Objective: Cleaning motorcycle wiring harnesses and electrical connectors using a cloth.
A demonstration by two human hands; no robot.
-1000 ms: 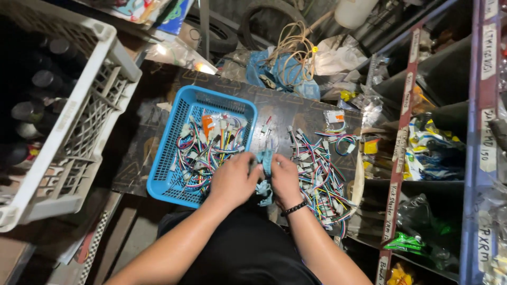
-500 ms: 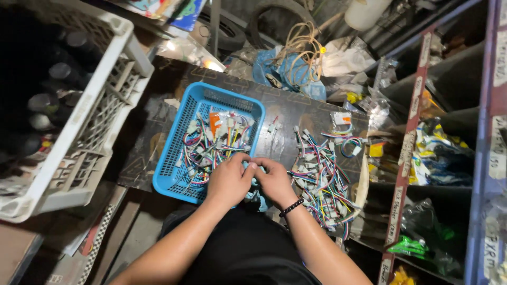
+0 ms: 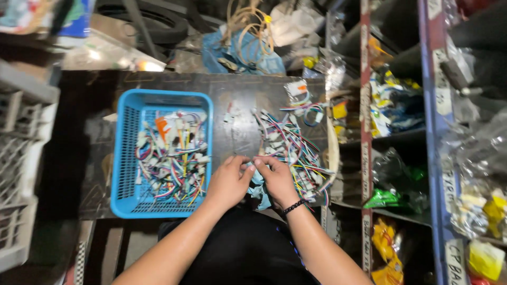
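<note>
Seen from the head camera, the left hand (image 3: 228, 182) and right hand (image 3: 275, 178) meet fingertip to fingertip, pinching a small pale connector piece (image 3: 251, 167) between them at the board's near edge. The loose wire bundle (image 3: 293, 150) lies just right of the right hand; the blue basket (image 3: 161, 152) of wires sits left of the left hand.

Two hands work here, the left hand (image 3: 228, 181) and the right hand (image 3: 276, 178), with one black wristband (image 3: 293, 206) on the right wrist. One blue plastic basket (image 3: 122, 158) lies on the one dark worktop (image 3: 237, 95). Two heaps of coloured wire connectors show: one in the basket (image 3: 171, 158), one loose on the worktop (image 3: 293, 150); the single wires are too many and tangled to count. One white crate (image 3: 24, 158) stands at the left. One coil of tan cord (image 3: 248, 24) lies beyond the worktop.
</note>
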